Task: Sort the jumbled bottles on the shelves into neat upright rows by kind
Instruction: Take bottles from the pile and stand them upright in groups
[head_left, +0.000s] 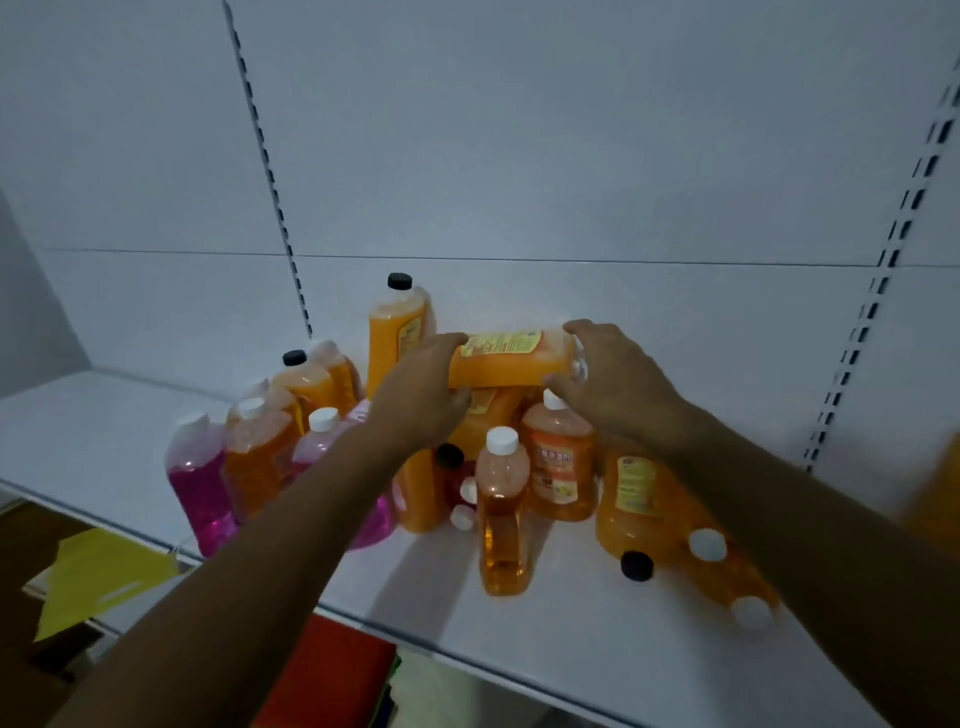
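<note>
Both hands, left (423, 395) and right (618, 384), are gripping an orange-filled bottle (506, 358) sideways above jumbled orange and pink bottles on a shelf (571, 639).

1. Two bare forearms enter from the bottom edge; no sleeve shows on either.
2. The left hand (421, 400) wears no glove, ring or watch.
3. The right hand (613, 384) is likewise bare, its wrist unadorned.

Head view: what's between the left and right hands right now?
An orange bottle lying on its side, atop the pile, spans the gap; the left hand holds one end, the right hand the other.
</note>
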